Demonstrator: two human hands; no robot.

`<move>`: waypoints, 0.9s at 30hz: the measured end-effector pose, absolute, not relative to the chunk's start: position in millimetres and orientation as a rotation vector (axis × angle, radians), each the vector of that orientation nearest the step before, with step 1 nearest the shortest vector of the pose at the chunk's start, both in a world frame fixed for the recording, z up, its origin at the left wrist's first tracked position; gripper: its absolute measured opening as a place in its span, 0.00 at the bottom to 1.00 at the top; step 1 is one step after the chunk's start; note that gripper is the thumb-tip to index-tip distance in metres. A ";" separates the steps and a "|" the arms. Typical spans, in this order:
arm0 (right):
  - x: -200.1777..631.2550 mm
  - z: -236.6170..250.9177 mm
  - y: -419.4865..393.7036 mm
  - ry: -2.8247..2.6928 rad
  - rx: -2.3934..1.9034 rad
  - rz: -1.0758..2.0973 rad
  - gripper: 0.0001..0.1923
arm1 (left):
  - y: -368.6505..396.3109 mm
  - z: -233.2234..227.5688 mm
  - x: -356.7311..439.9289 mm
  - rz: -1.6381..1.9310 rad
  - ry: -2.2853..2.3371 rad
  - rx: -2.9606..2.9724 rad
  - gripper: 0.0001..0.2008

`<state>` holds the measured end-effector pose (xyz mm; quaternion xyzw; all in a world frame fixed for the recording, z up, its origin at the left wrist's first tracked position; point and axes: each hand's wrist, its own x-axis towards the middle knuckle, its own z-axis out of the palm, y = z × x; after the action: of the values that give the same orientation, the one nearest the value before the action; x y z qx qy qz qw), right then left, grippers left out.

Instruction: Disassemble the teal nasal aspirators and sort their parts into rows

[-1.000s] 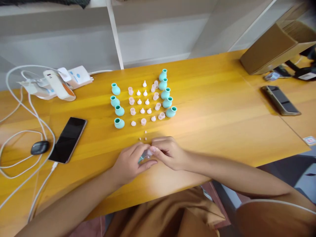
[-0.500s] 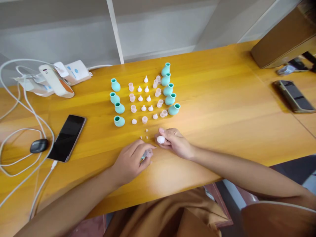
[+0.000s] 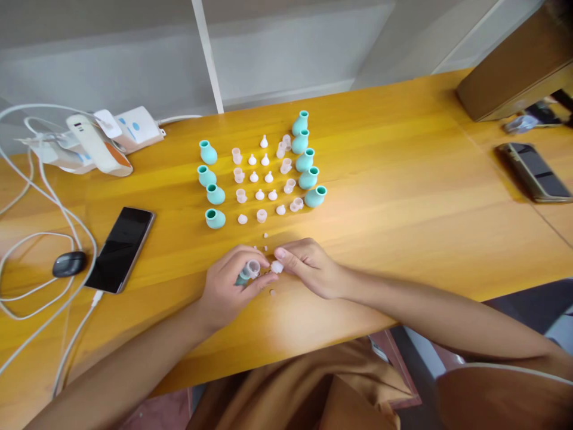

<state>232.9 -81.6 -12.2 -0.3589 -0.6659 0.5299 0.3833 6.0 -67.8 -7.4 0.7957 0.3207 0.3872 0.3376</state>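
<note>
Right hand (image 3: 308, 270) drawn back toward left hand (image 3: 228, 286), pinching small white silicone tip (image 3: 277, 267) beside teal bulb with clear collar (image 3: 248, 272) gripped in left, nine teal rubber bulbs (image 3: 215, 218) in two columns, glossy yellow wooden worktop (image 3: 403, 197), two black phones (image 3: 120, 248), grey wall behind.

On the table (image 3: 403, 179), rows of bulbs (image 3: 308, 160) flank small caps (image 3: 262, 179) at centre. Nearer the edge, the left hand (image 3: 228, 286) and right hand (image 3: 308, 266) meet just before the rows. A phone (image 3: 120, 248) and mouse (image 3: 68, 263) lie to the left, a charger (image 3: 134, 128) behind them. A second phone (image 3: 535, 172) lies far right, before a box (image 3: 514, 65).
</note>
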 end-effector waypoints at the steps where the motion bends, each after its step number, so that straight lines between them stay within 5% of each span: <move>1: 232.7 -12.0 -81.7 -1.692 -0.890 1.377 0.30 | -67.0 -6.8 6.2 1.015 0.820 2.043 0.09; 8: 233.3 -10.4 -78.3 -1.622 -0.831 1.525 0.32 | -66.8 -4.2 7.3 1.011 0.772 1.969 0.08; 19: 244.1 -19.4 -72.0 -2.264 -1.121 0.629 0.25 | -72.2 -11.0 6.1 0.932 0.928 2.230 0.15; 23: 240.7 -20.2 -73.2 -2.334 -1.179 0.485 0.26 | -71.2 -14.3 0.8 1.024 0.833 2.093 0.25; 27: 240.7 -21.7 -72.2 -2.314 -1.164 0.518 0.25 | -69.4 -17.9 -1.6 1.047 0.755 2.022 0.19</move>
<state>240.7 -72.2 -21.7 -0.4268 -0.8488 0.1900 0.2475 -1.6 -69.4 -17.9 0.7855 0.2933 0.4065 0.3629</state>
